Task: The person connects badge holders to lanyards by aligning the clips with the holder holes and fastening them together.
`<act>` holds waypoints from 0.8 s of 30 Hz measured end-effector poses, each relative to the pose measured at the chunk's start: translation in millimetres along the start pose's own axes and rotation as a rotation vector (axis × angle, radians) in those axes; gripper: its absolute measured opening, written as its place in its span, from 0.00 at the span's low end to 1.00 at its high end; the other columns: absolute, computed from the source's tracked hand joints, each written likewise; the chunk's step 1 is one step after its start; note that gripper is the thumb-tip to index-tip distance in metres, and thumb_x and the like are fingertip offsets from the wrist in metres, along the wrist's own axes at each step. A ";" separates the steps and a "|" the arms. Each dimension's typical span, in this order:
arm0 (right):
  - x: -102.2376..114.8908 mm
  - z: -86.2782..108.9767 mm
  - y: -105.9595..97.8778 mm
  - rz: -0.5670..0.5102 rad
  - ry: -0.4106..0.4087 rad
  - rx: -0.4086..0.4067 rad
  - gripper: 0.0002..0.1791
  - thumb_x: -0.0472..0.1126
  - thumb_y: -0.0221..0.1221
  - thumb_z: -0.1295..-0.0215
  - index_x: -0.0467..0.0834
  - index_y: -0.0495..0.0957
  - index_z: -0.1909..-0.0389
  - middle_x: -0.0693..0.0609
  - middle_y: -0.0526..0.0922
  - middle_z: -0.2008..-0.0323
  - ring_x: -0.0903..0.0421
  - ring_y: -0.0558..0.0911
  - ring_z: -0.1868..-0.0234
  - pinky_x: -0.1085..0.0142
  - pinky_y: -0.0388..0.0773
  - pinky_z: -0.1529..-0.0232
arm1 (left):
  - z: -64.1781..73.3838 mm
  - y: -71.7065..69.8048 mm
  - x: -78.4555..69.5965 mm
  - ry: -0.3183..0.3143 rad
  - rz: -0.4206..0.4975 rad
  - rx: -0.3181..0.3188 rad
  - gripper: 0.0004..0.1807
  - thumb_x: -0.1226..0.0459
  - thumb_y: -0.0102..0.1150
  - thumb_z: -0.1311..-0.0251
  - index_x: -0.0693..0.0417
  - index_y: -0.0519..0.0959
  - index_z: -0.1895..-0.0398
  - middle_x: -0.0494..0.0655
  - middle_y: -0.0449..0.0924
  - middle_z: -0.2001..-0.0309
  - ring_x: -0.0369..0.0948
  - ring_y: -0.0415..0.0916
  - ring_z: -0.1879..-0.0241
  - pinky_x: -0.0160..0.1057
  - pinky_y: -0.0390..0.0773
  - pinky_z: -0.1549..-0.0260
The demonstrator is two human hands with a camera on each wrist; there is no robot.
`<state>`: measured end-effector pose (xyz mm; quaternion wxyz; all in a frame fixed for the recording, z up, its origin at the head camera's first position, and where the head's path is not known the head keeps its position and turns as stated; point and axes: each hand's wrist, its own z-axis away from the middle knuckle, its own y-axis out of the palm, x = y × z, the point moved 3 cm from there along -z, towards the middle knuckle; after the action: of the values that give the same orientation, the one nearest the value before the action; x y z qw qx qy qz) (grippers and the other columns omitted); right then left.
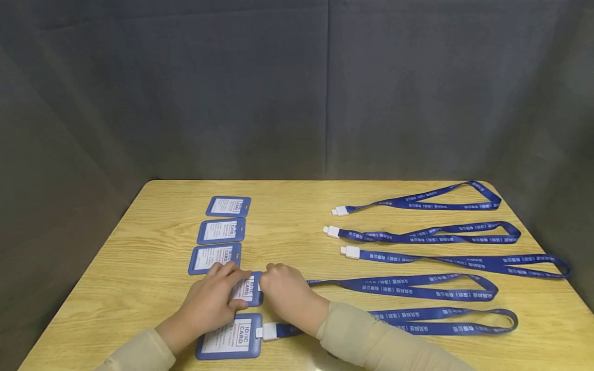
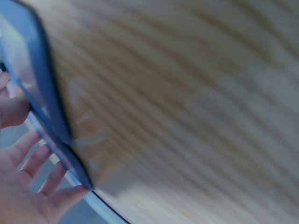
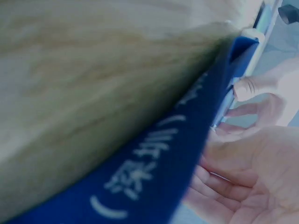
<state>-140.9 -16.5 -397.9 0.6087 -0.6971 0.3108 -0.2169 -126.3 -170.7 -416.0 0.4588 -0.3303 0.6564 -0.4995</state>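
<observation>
In the head view my left hand (image 1: 211, 298) spans a blue-framed ID card holder (image 1: 257, 291), thumb at its near edge and forefinger along its far edge. My right hand (image 1: 292, 298) has curled fingers at the holder's slotted right end. It grips the end of a blue lanyard (image 1: 417, 288), whose clip the fingers hide. The printed lanyard strap (image 3: 154, 163) runs from that hand in the right wrist view. Nearer me lies another ID card holder (image 1: 227, 340), its slot end joined to a white clip (image 1: 269, 332) on a second lanyard, partly under my right arm.
Three more card holders, including the farthest one (image 1: 228, 206), form a column on the wooden table (image 1: 153, 232). On the right, three blue lanyards lie stretched out, white clips pointing left, the farthest lanyard (image 1: 427, 203) near the back edge. A dark curtain (image 1: 232, 103) hangs behind.
</observation>
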 end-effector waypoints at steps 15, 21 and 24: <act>-19.7 10.1 -15.9 -0.237 0.028 0.084 0.11 0.38 0.70 0.44 0.41 0.86 0.59 0.51 0.84 0.67 0.59 0.82 0.68 0.70 0.80 0.68 | 2.0 0.6 5.3 -0.007 0.089 -0.008 0.29 0.60 0.73 0.46 0.52 0.77 0.39 0.44 0.75 0.45 0.43 0.71 0.48 0.48 0.75 0.48; -31.3 18.9 -21.2 -0.268 0.039 0.040 0.12 0.41 0.68 0.39 0.41 0.85 0.56 0.51 0.85 0.63 0.56 0.85 0.63 0.66 0.82 0.64 | 3.7 -2.7 7.1 -0.026 0.119 -0.033 0.27 0.62 0.70 0.43 0.51 0.76 0.38 0.46 0.76 0.43 0.48 0.72 0.43 0.53 0.75 0.45; -39.1 22.6 -24.1 -0.277 0.043 0.013 0.13 0.41 0.69 0.39 0.40 0.85 0.56 0.50 0.86 0.62 0.54 0.85 0.62 0.64 0.83 0.62 | 3.9 -5.6 6.7 -0.031 0.126 -0.050 0.24 0.63 0.69 0.42 0.51 0.78 0.41 0.47 0.77 0.44 0.48 0.74 0.43 0.54 0.76 0.47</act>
<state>-149.3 28.5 -375.0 0.5705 -0.7245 0.2230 -0.3160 -125.2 -179.6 -412.8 0.4909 -0.3075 0.6812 -0.4478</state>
